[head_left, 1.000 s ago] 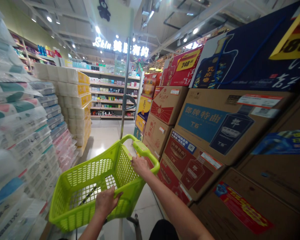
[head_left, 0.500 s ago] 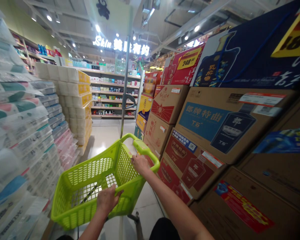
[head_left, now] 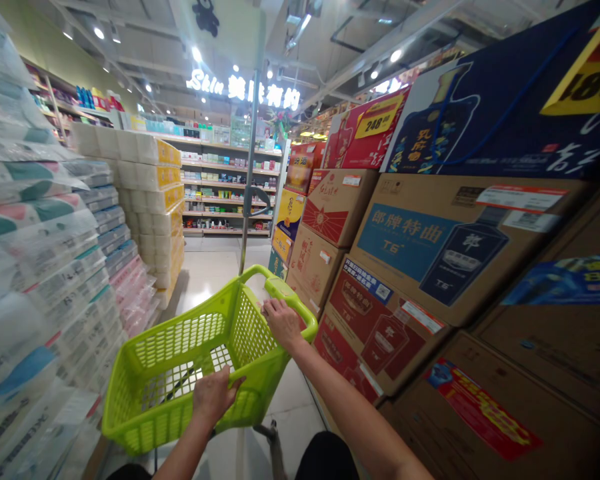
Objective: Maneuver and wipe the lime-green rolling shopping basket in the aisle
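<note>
Head view: stacked cardboard cartons [head_left: 410, 243] wall the right, slick plastic-wrapped packs [head_left: 70, 287] the left; a slim metal pole [head_left: 253, 153] rises beyond the lattice-sided green plastic cart [head_left: 200, 347], near centre. Left hand [head_left: 213, 396] is curled round its near rim [head_left: 265, 365]; right hand [head_left: 283, 323] closes over its edge beside the handle [head_left: 283, 291]

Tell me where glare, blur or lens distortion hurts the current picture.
Head view: the lit sign blooms, its letters washed out; head view: the floor ahead of the cart has a bright reflection; head view: the packs at the left edge look smeared; head view: the boxes on the right look slanted and stretched, darkening toward the lower corner.
</note>
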